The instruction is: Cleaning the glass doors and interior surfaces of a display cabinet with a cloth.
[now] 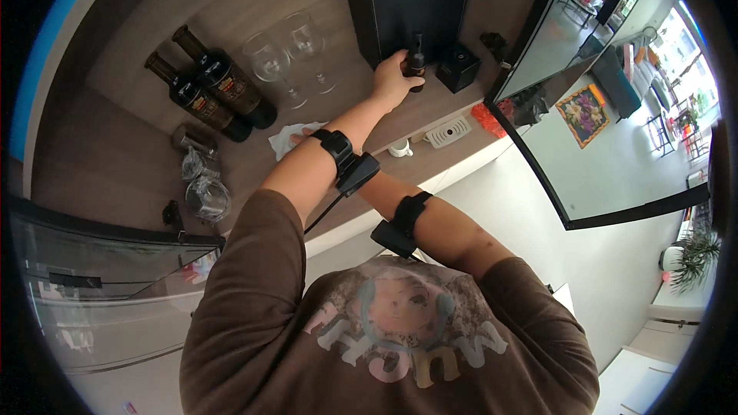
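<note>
My left hand (393,81) is stretched forward onto the wooden shelf, its fingers closed around a small dark bottle (417,65) with a narrow neck. The bottle stands upright in front of a tall black box (407,0). Beneath my left forearm crosses my right arm. Only some fingers of my right hand (305,134) show, on a crumpled white cloth (284,141) lying on the shelf; the left forearm hides the rest. Close to the bottle, on its right, sits a small black cube-shaped box (458,68).
Two dark wine bottles (223,84) and two stemmed glasses (269,61) stand at the left, with plastic-wrapped glassware (207,198) nearer. A white cup (400,148) and a slotted white tray (447,132) are below. An open glass door (607,154) juts out at the right.
</note>
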A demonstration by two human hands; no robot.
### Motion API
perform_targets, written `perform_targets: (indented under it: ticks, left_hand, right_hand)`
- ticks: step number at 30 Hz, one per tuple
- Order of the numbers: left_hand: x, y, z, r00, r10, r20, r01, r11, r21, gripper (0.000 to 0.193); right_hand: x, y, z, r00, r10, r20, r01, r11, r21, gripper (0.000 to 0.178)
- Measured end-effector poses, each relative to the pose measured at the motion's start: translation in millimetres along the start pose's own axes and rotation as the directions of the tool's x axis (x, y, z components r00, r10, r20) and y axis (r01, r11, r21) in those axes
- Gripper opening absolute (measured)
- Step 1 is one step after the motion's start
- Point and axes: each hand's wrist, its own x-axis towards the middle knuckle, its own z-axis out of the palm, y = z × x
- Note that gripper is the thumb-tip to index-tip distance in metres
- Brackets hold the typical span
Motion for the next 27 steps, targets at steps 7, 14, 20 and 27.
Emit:
perform_targets:
  ticks: [7,14,20,27]
  left_hand:
    - [9,12,21,0.995,0.098,0.0,-0.094,0.958,0.27,0.054]
    - [-58,11,-61,0.944,-0.079,-0.319,0.134,0.979,0.152,0.042]
    - [-54,-42,-105,0.801,0.015,-0.599,0.285,0.87,0.403,0.055]
    - [-17,-69,-113,0.77,-0.049,-0.636,0.241,0.945,0.22,0.046]
  right_hand:
    - [-3,17,16,0.996,-0.034,-0.077,0.038,0.998,0.051,0.058]
    - [-3,-27,-90,0.982,0.035,0.186,-0.04,0.999,0.023,0.059]
    - [-8,-21,-90,0.992,0.056,0.113,-0.075,0.981,0.176,0.06]
    - [-10,-11,-84,0.998,-0.022,0.05,0.011,0.977,0.211,0.055]
